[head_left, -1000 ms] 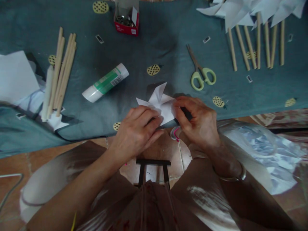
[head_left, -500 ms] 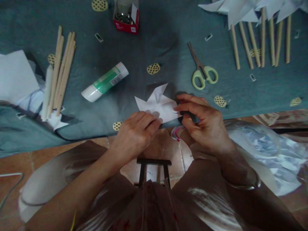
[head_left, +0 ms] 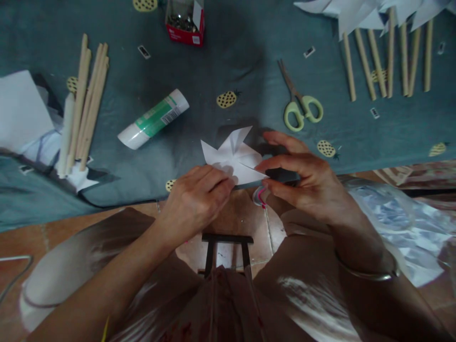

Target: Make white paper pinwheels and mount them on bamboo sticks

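Note:
A white paper pinwheel [head_left: 233,154] with pointed folded blades is held at the table's near edge. My left hand [head_left: 199,194] pinches its lower left side between thumb and fingers. At its right tip is my right hand [head_left: 299,178], index finger and thumb spread on either side of the blade's point, the fingers apart. Green-handled scissors [head_left: 301,107] lie beyond my right hand, blades pointing away. Beyond my left hand, a white and green glue stick [head_left: 155,118] rests on its side.
Several wooden sticks [head_left: 87,104] and white paper sheets [head_left: 23,109] lie at left. A red box [head_left: 185,33] of small metal pieces stands at the back. Finished pinwheels on sticks [head_left: 391,57] lie at far right. Below right hangs a plastic bag [head_left: 409,232] with pale contents.
My right hand's fingers have spread wider around the pinwheel's right tip, with the index finger raised. My left hand keeps its pinch, and the pinwheel has tilted slightly.

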A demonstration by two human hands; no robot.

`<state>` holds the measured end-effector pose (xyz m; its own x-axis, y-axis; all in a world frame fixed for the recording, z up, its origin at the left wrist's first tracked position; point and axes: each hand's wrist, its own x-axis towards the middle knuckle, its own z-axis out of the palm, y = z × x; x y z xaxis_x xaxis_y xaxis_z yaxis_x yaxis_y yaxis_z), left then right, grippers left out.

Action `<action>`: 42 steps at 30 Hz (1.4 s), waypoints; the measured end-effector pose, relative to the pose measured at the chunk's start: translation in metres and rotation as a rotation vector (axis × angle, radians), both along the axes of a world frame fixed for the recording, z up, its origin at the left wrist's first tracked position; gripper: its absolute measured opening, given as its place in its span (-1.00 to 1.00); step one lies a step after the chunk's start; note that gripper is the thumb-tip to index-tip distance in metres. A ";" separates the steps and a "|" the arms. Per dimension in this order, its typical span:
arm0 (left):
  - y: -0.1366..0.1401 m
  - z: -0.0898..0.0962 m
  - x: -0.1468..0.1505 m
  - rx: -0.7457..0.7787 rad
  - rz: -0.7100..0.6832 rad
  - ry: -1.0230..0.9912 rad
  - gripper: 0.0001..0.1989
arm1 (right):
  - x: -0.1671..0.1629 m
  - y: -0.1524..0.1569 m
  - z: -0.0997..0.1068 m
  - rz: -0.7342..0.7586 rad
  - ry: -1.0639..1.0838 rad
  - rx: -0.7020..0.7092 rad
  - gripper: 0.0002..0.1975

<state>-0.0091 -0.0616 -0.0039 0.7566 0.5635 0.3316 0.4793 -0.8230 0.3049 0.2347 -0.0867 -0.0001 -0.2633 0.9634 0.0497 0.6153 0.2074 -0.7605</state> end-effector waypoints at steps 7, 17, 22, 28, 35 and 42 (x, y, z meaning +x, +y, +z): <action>0.000 0.000 -0.003 -0.052 -0.001 -0.004 -0.85 | 0.000 0.000 0.000 0.038 -0.009 0.015 -0.86; -0.002 -0.001 -0.002 -0.052 -0.032 0.020 -0.89 | -0.014 0.001 -0.003 0.006 -0.047 0.105 -0.88; -0.002 0.000 0.001 0.019 -0.047 0.008 -0.90 | -0.026 0.000 -0.006 -0.036 -0.091 0.187 -0.88; -0.002 0.002 0.002 0.003 -0.066 0.007 -0.89 | -0.035 0.002 -0.011 -0.099 -0.142 0.266 -0.92; -0.002 0.000 0.002 -0.016 -0.062 0.032 -0.85 | -0.043 0.003 -0.014 -0.119 -0.156 0.293 -0.89; -0.002 0.001 0.001 -0.024 -0.060 0.031 -0.85 | -0.044 0.004 -0.017 -0.110 -0.225 0.365 -0.91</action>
